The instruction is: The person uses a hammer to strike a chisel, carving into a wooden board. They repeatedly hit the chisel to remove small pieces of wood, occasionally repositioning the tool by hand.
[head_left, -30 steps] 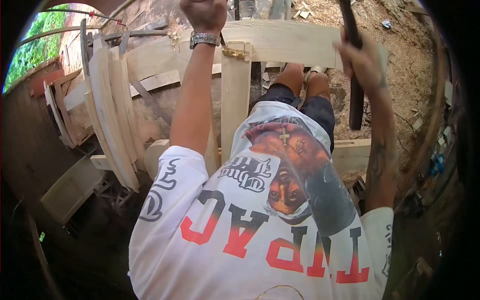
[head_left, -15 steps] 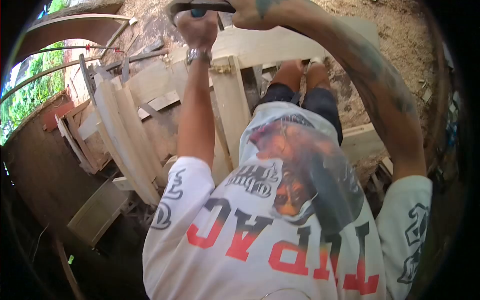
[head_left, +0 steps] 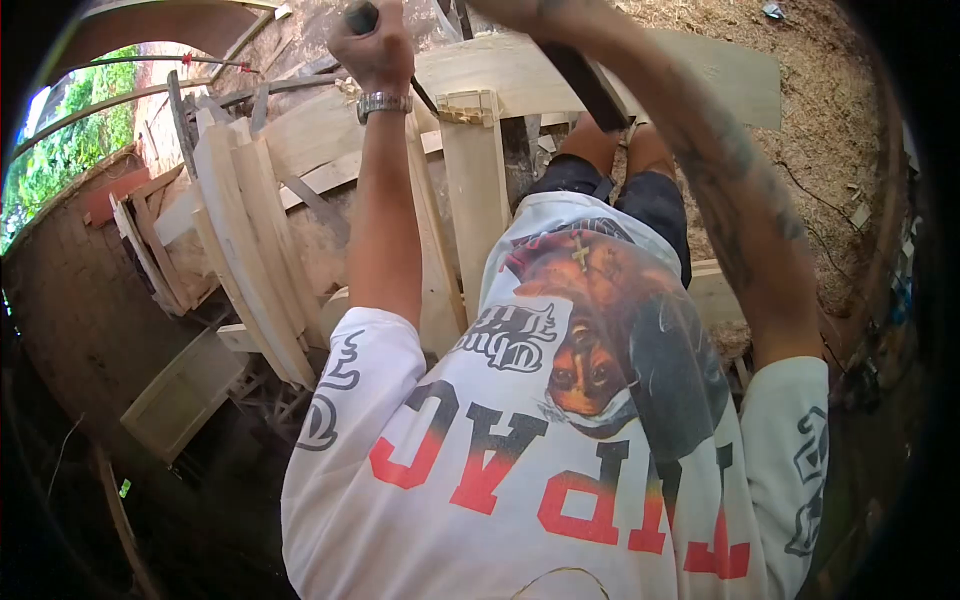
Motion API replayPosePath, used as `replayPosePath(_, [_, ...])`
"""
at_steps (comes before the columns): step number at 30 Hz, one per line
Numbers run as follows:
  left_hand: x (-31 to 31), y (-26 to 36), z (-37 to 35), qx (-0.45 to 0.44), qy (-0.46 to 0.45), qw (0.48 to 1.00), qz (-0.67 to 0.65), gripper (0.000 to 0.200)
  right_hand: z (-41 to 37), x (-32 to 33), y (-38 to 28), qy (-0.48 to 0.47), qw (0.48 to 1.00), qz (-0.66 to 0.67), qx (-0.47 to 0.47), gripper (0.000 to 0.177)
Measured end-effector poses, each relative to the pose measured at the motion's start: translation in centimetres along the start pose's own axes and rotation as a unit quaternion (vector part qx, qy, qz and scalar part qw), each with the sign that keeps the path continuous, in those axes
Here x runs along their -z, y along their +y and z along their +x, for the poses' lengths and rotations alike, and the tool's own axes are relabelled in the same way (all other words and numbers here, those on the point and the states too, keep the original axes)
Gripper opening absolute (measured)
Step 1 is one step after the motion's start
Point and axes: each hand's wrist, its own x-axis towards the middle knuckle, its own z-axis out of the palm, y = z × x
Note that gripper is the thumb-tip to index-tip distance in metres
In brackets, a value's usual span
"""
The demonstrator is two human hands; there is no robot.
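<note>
So the dark-handled tool (head_left: 362, 16) is up near the top left of the view, upright-ish in the left hand (head_left: 378, 52), which is wrapped tight round it just past the watch (head_left: 385, 106). A thin dark shaft pokes out below that fist, toward the rough end of a pale board (head_left: 472, 180), though I can't tell if it's touching the wood. The big change is the dark bar (head_left: 588, 88): half a second ago it lay across the top of the left fist, and now what I can see of it slants down under the right forearm toward the knees. That leaves the tool's butt uncovered, with the visible bit of bar well apart from it. The right hand (head_left: 505, 10) is mostly cut off by the top edge, so no clue how its fingers sit on anything. Past that, a wide plank (head_left: 490, 65) runs crosswise beyond the board, and a bunch of curved boards (head_left: 245, 240) leans off to the left. Shavings cover the ground (head_left: 830, 150) on the right. As for what's in the way, the right forearm hides part of the bar and plank, and the left arm blocks some of the wood behind it.
</note>
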Motion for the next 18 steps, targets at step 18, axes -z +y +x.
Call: replayPosePath(18, [7.0, -1.8, -13.1, 0.168, -0.134, 0.863, 0.457, 0.042, -37.9, 5.3, 16.6, 0.128, 0.819, 0.318, -0.461, 0.018])
